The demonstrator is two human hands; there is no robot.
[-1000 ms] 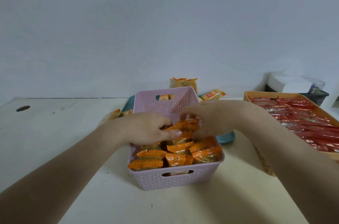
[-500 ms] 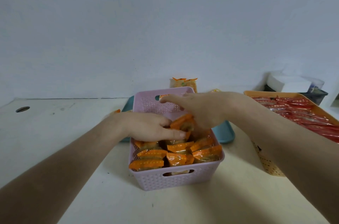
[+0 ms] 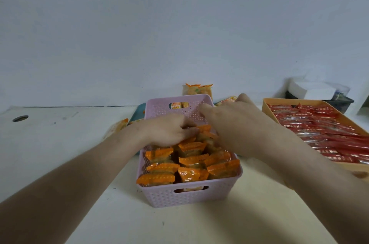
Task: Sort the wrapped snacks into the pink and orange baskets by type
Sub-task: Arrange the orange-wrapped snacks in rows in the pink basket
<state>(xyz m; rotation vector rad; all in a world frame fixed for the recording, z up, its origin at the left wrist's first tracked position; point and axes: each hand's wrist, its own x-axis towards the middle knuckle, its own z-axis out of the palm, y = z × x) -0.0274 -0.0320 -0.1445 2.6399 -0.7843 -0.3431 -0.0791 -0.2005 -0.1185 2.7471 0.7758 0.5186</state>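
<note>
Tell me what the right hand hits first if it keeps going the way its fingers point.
Probably the far wall of the pink basket: the right hand points back-left across it, though depth is unclear.

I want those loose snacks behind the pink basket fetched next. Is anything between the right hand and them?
Yes. The pink basket's tall far wall stands between, with the loose orange-wrapped snacks behind it by the wall. The right hand is over the basket's far end, fingers reaching past the rim, so it must go over.
</note>
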